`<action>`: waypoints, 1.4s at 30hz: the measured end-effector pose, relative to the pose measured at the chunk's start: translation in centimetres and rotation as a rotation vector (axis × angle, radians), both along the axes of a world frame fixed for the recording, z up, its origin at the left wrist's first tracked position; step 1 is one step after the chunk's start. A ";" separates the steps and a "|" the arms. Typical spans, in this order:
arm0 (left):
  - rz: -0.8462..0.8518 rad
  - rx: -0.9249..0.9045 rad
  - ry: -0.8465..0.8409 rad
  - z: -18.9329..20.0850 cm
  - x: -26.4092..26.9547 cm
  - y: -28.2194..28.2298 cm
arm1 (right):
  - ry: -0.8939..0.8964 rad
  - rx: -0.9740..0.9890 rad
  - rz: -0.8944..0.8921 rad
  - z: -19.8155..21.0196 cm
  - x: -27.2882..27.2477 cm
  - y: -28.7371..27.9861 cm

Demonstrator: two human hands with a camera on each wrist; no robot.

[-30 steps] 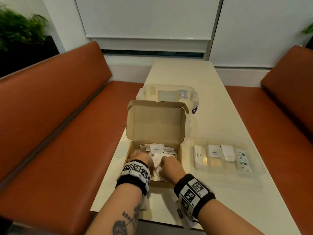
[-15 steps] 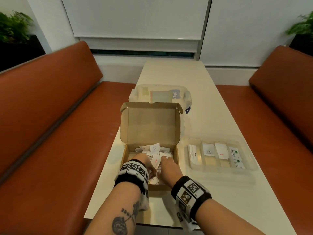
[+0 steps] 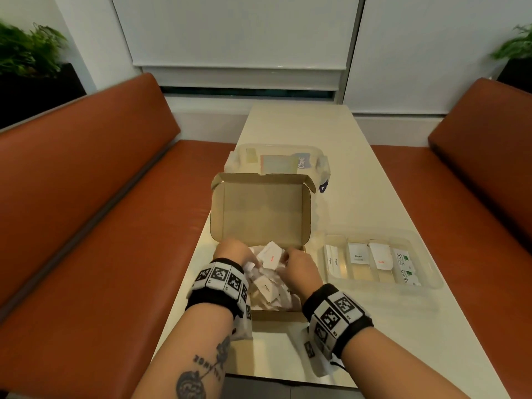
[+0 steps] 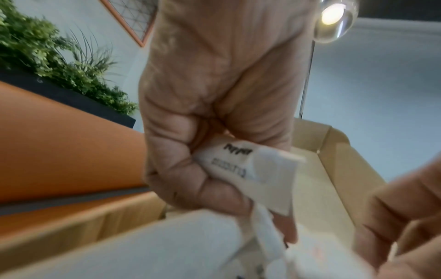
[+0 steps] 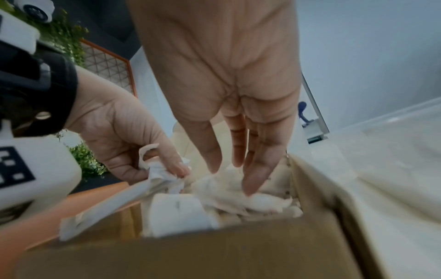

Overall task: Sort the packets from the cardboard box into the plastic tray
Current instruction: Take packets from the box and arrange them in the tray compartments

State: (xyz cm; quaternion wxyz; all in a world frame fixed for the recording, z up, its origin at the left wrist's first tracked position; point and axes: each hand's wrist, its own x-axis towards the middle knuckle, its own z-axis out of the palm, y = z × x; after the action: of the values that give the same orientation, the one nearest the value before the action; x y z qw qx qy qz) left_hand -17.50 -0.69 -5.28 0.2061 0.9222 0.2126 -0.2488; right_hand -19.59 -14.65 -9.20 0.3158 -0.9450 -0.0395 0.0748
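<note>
1. On the table (image 3: 359, 180), the open cardboard box (image 3: 260, 210) sits just left of the clear plastic tray (image 3: 426, 272), and both hands are down inside the box among a loose heap of white packets (image 3: 269, 283).
2. The left hand (image 4: 210, 117) is closed around a small bunch of packets; a pepper packet (image 4: 241, 164) is pinched between thumb and curled fingers, with more paper trailing below it.
3. The right hand (image 5: 229, 98) is open, its straight fingers (image 5: 256, 169) pressing into the heap without gripping anything.
4. The tray already holds a few packets in separate slots, among them a pepper packet (image 3: 358, 253) and green-printed stevia packets (image 3: 403, 266).
5. Risks, as I judge them:
   - the left hand's bunch may mix kinds, so emptying it into one slot would spoil the sort;
   - the trailing packets look loosely caught and could drop onto the table on the way across;
   - the packets are crumpled and some lie face down, so a label could be misread.
</note>
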 end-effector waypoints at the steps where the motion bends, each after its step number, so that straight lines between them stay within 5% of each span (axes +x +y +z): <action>1: 0.036 -0.020 -0.022 0.6 0.2 0.1 | -0.017 0.026 -0.027 0.3 0.1 0.0; 5: 0.293 -0.359 -0.201 1.8 0.8 0.3 | -0.084 0.229 -0.096 1.9 0.3 0.2; 9: 0.423 -0.722 -0.363 1.9 0.2 -0.2 | 0.103 0.668 -0.116 3.1 0.0 0.5; 12: 0.489 -0.879 -0.433 1.2 0.0 -0.8 | 0.176 0.777 -0.089 3.3 -0.1 0.6; 22: 0.589 -1.019 -0.474 -1.0 -0.1 -2.2 | 0.254 0.701 -0.094 2.1 -0.2 0.0; 29: 0.624 -0.970 -0.491 -1.8 0.3 -2.7 | -0.016 0.319 -0.005 2.2 -0.2 0.1; 35: 0.697 -0.993 -0.484 -2.5 0.8 -2.8 | 0.038 0.383 0.070 3.7 -0.2 1.0; 42: 0.804 -1.313 -0.316 -2.6 0.5 -2.2 | -0.120 0.510 -0.087 4.7 0.4 0.3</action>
State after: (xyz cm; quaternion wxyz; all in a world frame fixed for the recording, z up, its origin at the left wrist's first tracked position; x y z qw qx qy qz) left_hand -17.04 -2.85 -7.92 0.8111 0.4882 0.3077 -0.0957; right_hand -19.14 -14.34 -4.47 0.5439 -0.8384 -0.0351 -0.0074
